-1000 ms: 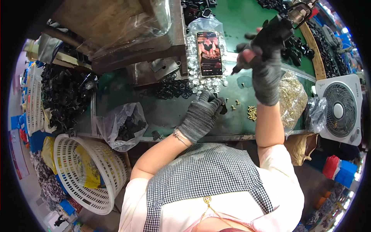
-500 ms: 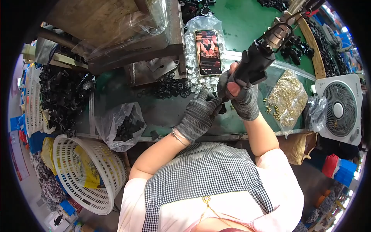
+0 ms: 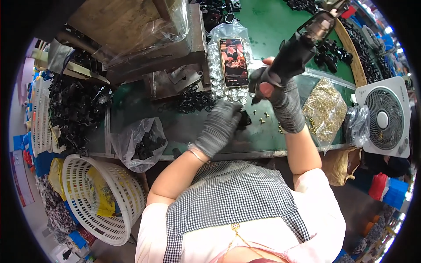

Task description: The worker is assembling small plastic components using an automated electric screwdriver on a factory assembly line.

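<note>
My right hand (image 3: pixel 278 98), in a grey glove with bare fingertips showing, is wrapped round a black power screwdriver (image 3: pixel 289 59) hanging above the bench. My left hand (image 3: pixel 219 127), gloved too, is closed on a small black part (image 3: pixel 243 119) over the bench top; its exact shape is blurred. A few loose brass-coloured screws (image 3: pixel 263 119) lie between the two hands. Beyond the left hand are a heap of black rings (image 3: pixel 193 100) and a clear bag of small round silvery pieces (image 3: pixel 215 74). A lit phone (image 3: pixel 233 62) rests on that bag.
A bag of brass-coloured screws (image 3: pixel 324 109) and a white fan (image 3: pixel 382 118) stand at the right. Left are a bag of black parts (image 3: pixel 142 144), a pile of black parts (image 3: pixel 72 109) and a white basket (image 3: pixel 72 206). A worn box-like structure (image 3: pixel 153 61) juts over the bench.
My hands have drawn apart: the left moved slightly left with the black part, the right moved right with the screwdriver. Screws on the bench between them have come into view.
</note>
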Demonstrator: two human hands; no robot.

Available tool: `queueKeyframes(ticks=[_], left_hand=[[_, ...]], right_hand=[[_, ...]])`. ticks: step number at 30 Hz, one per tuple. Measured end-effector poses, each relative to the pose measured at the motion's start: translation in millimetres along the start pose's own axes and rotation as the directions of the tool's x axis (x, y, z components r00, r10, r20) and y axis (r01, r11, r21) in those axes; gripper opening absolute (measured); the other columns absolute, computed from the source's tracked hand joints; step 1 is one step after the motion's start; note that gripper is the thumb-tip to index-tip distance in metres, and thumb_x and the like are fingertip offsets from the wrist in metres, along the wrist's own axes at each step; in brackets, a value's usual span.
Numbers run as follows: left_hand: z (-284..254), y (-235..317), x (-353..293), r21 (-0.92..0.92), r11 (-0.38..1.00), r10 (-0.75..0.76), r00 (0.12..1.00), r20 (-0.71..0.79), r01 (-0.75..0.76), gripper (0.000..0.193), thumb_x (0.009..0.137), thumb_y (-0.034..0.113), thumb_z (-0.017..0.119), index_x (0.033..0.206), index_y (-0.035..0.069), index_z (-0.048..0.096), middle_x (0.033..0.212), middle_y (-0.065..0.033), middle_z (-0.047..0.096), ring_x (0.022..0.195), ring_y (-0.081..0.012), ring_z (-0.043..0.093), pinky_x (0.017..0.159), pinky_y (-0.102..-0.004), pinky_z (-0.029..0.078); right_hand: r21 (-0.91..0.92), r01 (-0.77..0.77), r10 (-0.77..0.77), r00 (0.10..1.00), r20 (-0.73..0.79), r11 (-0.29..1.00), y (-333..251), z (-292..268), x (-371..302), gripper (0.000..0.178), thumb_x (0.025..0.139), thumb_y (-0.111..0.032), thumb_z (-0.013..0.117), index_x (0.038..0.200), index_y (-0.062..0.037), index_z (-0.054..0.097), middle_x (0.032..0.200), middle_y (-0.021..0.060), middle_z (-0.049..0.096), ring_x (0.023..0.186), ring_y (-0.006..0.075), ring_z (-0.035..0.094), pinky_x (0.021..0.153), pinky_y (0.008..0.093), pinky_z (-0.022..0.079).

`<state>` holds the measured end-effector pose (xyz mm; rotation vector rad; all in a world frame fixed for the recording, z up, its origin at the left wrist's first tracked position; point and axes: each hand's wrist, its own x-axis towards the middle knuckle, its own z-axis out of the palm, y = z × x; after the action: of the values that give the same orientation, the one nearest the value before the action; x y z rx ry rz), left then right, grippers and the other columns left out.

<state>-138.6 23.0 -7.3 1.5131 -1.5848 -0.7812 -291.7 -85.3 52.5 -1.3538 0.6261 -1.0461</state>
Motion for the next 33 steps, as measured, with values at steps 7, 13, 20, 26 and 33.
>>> queueKeyframes(ticks=[7,13,20,26,33], left_hand=[[-19,2,-22,-0.789,0.54,-0.344,0.932,0.111,0.294,0.029,0.096,0.022,0.058,0.119,0.005,0.061,0.104,-0.0047,0.066,0.092,-0.0114,0.062,0.08,-0.0248,0.051],[-37,34,-25,-0.761,0.506,-0.406,0.891,0.203,0.405,0.027,0.097,0.019,0.053,0.12,0.006,0.061,0.096,-0.001,0.064,0.081,-0.0068,0.059,0.071,-0.0221,0.052],[-33,37,-26,-0.814,0.437,-0.341,0.908,0.243,0.383,0.028,0.098,0.02,0.053,0.121,0.005,0.061,0.1,-0.0023,0.066,0.085,-0.0082,0.063,0.071,-0.0219,0.053],[-26,40,-32,-0.903,0.211,-0.295,0.905,0.306,0.374,0.031,0.098,0.022,0.054,0.123,0.005,0.059,0.102,-0.0029,0.066,0.088,-0.0084,0.063,0.072,-0.0217,0.053],[-34,43,-41,-0.82,0.332,-0.298,0.877,0.378,0.466,0.032,0.097,0.026,0.056,0.119,0.003,0.061,0.099,-0.0031,0.066,0.087,-0.0089,0.062,0.076,-0.0222,0.051]], right_hand=[[-0.595,-0.071,0.071,0.997,-0.023,0.8,17,-50,-39,0.045,0.078,-0.016,0.076,0.115,-0.0051,0.054,0.098,0.0063,0.061,0.084,0.0152,0.059,0.072,0.0295,0.05],[-0.685,-0.104,0.015,0.991,-0.134,0.721,46,-63,-134,0.022,0.081,-0.009,0.071,0.1,-0.0061,0.06,0.082,0.0051,0.062,0.072,0.0137,0.059,0.067,0.027,0.049],[-0.894,0.072,-0.263,0.964,-0.052,0.442,73,-54,-178,0.014,0.077,-0.012,0.069,0.086,-0.0086,0.058,0.075,0.0105,0.059,0.065,0.0309,0.059,0.058,0.0383,0.048],[-0.966,0.133,-0.394,0.918,0.035,0.223,79,-49,-177,0.013,0.075,-0.01,0.066,0.084,-0.0087,0.057,0.073,0.0105,0.058,0.064,0.0324,0.058,0.055,0.0424,0.047],[-0.975,0.099,-0.412,0.911,0.009,0.197,84,-50,-179,0.014,0.075,-0.009,0.066,0.086,-0.0091,0.057,0.074,0.011,0.058,0.063,0.0329,0.057,0.054,0.0427,0.047]])
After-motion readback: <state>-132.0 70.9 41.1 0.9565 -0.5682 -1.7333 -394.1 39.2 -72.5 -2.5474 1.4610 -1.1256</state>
